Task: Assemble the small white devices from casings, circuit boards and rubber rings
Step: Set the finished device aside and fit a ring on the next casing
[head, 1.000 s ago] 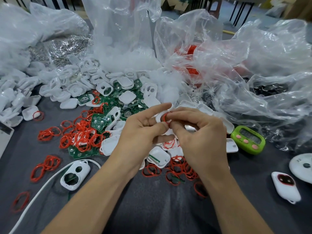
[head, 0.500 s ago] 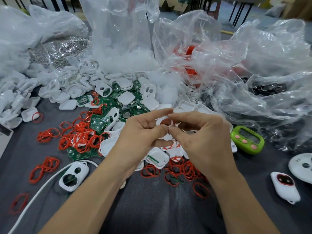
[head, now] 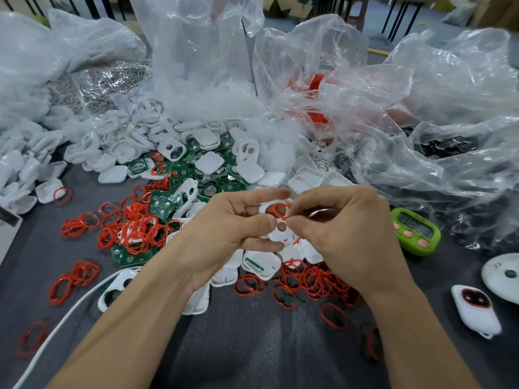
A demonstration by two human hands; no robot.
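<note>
Two hands (head: 224, 231) (head: 348, 237) fingertip-tight around one casing (head: 273, 236)

I get bright, even light from overhead; shadows on the dark table cover (head: 252, 346) are soft and faint; white glare streaks the clear plastic bags (head: 421, 122); the left hand (head: 224, 234) and right hand (head: 345, 240) read sharp; the edges bow from the wide lens; the far background is soft.

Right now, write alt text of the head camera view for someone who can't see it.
Over a dark grey table, the left hand grips a small white plastic casing while the right hand pinches a red rubber ring at its round opening. Loose red rings, green circuit boards, white casings and clear plastic bags lie beyond.
</note>
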